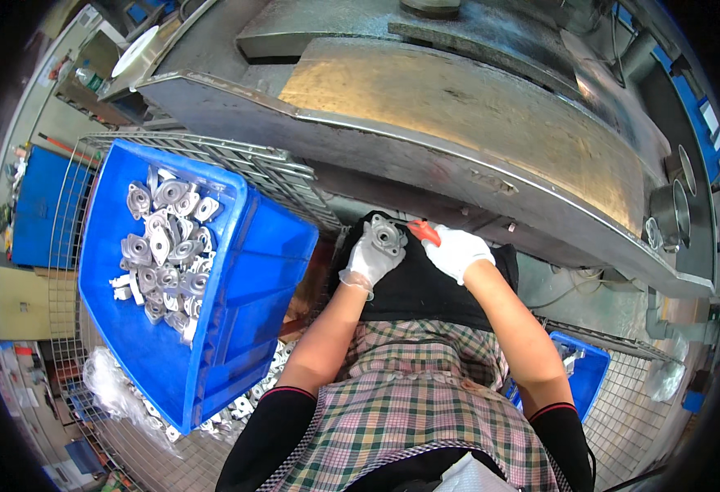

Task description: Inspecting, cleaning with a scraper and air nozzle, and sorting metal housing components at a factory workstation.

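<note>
Holding metal casting in my left hand, right hand gripping red tool just beside it, blue bin at left.

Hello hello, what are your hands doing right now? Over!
Left hand gloved, gripping a grey metal casting. Right hand gloved, holding a red-handled tool against it. Blue bin of similar castings at left. Nothing in the way.

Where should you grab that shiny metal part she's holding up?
Probably by its flat outer flange, from the left, as the left hand grips the metal casting. That leaves the round raised hub in the middle clear for the red-handled tool in the right hand.
</note>
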Available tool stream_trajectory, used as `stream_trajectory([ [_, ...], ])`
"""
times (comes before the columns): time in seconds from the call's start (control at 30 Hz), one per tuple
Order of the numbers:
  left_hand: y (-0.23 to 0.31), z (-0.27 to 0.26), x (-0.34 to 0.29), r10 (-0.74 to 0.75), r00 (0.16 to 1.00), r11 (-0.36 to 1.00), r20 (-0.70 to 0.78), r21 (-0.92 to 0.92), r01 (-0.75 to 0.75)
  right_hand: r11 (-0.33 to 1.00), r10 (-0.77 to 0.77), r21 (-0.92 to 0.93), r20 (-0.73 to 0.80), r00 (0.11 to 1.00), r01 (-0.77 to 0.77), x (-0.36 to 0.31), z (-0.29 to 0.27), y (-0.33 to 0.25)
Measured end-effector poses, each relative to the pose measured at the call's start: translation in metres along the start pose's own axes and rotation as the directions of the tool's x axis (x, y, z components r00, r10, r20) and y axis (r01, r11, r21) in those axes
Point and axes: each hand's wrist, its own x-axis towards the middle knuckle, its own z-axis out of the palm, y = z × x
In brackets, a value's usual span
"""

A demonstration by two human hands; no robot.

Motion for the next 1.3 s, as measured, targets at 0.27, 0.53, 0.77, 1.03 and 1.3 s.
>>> stream_trajectory([
  [0.27,-0.002,0.0,0.003,0.033,0.998,0.992,0.057,-0.121,-0.026,0.995,-0.082,-0.053,0.063,0.995,0.086,-0.048,0.007,0.013],
  [0.53,0.0,0.003,0.0,0.002,0.981,1.0,0.196,-0.022,0.002,1.0,0.028,-0.001,0.09,0.996,-0.028,-0.049,0.008,0.029],
  [0.77,-0.003,0.001,0.005,-0.008,0.997,0.992,0.076,0.128,-0.002,0.995,0.031,0.099,-0.028,0.999,-0.028,-0.072,0.007,0.041],
  [1.03,-0.024,0.129,-0.041,-0.171,0.979,0.948,0.108,0.289,0.134,0.795,0.291,0.6,-0.508,0.811,0.091,-0.236,-0.047,0.15],
  [1.3,-0.087,0.263,-0.049,-0.208,0.939,0.438,0.273,0.885,-0.161,0.603,0.738,0.769,-0.639,-0.216,-0.214,-0.328,-0.039,0.32],
])
